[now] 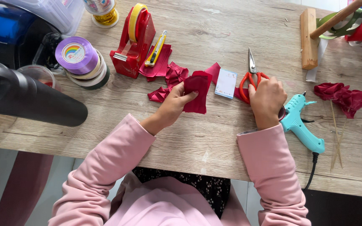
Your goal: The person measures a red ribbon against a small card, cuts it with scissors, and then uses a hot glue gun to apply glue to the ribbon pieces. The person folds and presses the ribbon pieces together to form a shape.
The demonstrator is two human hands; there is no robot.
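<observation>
Left hand (pixel 173 105): raised slightly off the surface, palm turned inward, thumb and fingers pinched closed. Left forearm: pink sleeve, angled up and rightward from the body. Right hand (pixel 267 101): knuckles up, fingers curled into a closed grasp. Right forearm: pink sleeve, running nearly straight forward, wrist bare.

Bright, even daylight, soft shadows, perhaps slight wide-angle edge bending.

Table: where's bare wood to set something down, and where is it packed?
Free: the table's near edge between the two sleeves, and the far middle between the tape dispenser and the wooden block. Crowded: ribbon rolls at left, red ribbon pieces and scissors by the hands, glue gun at right.
</observation>
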